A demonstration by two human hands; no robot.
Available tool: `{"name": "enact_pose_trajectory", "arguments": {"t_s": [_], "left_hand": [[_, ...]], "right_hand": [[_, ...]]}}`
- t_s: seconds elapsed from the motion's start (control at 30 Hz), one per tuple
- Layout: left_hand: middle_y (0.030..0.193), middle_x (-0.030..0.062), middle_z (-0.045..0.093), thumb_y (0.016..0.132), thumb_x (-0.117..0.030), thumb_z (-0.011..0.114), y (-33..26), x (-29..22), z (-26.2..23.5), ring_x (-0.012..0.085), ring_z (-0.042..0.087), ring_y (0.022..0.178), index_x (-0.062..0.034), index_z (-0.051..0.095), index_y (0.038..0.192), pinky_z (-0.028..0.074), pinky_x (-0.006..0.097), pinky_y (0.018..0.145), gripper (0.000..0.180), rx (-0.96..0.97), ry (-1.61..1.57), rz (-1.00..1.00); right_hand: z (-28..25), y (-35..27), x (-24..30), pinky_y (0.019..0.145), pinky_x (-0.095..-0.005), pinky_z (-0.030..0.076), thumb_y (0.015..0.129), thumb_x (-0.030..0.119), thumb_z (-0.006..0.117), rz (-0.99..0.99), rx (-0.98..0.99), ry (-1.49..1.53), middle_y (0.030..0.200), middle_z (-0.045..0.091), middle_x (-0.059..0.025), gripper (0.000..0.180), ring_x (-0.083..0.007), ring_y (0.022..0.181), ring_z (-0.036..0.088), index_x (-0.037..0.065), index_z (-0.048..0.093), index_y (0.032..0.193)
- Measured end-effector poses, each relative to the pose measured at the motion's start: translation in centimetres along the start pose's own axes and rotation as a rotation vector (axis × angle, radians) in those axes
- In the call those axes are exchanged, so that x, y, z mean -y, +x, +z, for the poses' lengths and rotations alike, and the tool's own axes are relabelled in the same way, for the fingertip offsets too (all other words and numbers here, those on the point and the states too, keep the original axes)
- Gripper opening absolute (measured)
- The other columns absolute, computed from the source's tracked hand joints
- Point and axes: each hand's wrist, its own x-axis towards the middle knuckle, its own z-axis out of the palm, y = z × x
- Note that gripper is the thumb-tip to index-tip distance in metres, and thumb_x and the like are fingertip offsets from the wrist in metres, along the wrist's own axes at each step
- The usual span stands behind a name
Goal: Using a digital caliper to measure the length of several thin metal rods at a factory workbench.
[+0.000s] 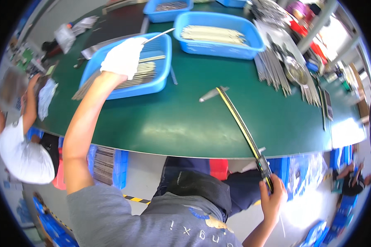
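The hands are apart. The right hand (273, 196), just off the near edge of the green table (185, 127), is closed around the end of 1 long caliper (239, 119), whose bar slants across that edge toward the table's middle. Over the table's left part, the gloved left hand (123, 57) grips 1 thin strip (158, 35) above 1 blue basket (140, 90) of similar strips. Toward the table's far side stands 1 larger tub (218, 50) holding cream strips (212, 35).
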Motion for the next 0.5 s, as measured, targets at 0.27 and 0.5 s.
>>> {"name": "enact_pose_trajectory", "arguments": {"t_s": [0.27,0.5], "left_hand": [[0.068,0.0024,0.050,0.069,-0.017,0.062,-0.8,-20.4,1.8,0.0191,0.054,0.061,-0.0125,0.058,0.081,0.044,0.033,0.052,0.013,-0.121,-0.809,0.678],[0.074,0.0054,0.055,0.067,-0.008,0.061,-1.9,-21.5,4.7,0.0243,0.057,0.066,-0.0069,0.061,0.085,0.046,0.036,0.056,0.018,0.024,-0.909,0.613]], "right_hand": [[0.5,-0.1,0.8,0.050,-0.0344,0.040,0.077,0.022,0.071,0.187,-0.004,-0.050,0.074,0.056,-0.0083,0.024,-0.0244,0.052,0.054,0.006,0.061,0.092],[0.6,-0.1,0.9,0.049,-0.0323,0.039,0.075,0.020,0.071,0.171,-0.010,-0.051,0.070,0.054,-0.0080,0.024,-0.0222,0.050,0.051,0.004,0.060,0.090]]}}
